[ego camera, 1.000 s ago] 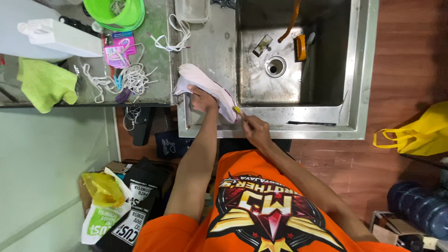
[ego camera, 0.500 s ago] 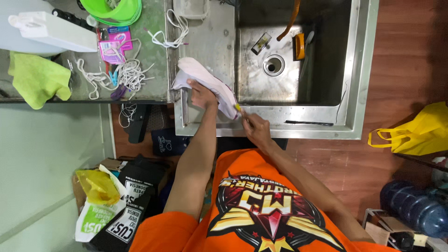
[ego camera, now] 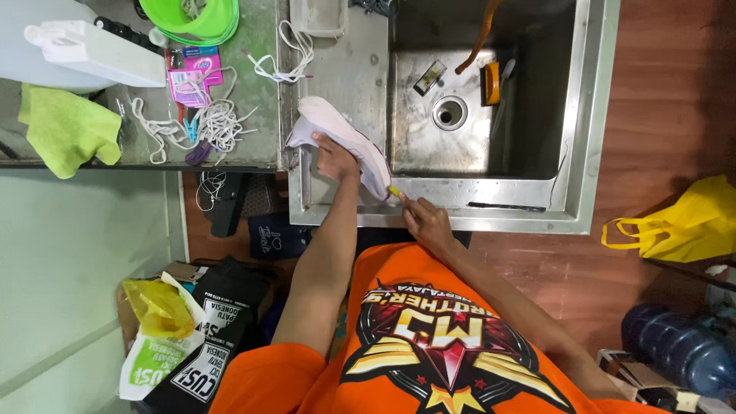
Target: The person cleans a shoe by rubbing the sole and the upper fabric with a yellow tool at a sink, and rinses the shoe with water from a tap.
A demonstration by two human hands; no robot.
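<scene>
The left hand [ego camera: 334, 159] has a closed grip on the pale shoe [ego camera: 343, 142], held at the front left edge of the sink [ego camera: 571, 115]. The right hand [ego camera: 426, 221] holds closed a small yellow brush [ego camera: 394, 192] at the shoe's end. Brushing seems underway; the laces [ego camera: 207, 123] lie out on the desk [ego camera: 257, 115]. The shoe's long axis runs diagonally, from the desk toward the person.

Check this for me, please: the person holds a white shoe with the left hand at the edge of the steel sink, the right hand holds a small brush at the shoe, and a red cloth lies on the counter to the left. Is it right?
Not quite. The cloth on the counter is yellow-green, not red, as the head view shows. The rest stands: the left hand holds the white shoe at the edge of the steel sink, and the right hand holds a small brush at the shoe.
</scene>
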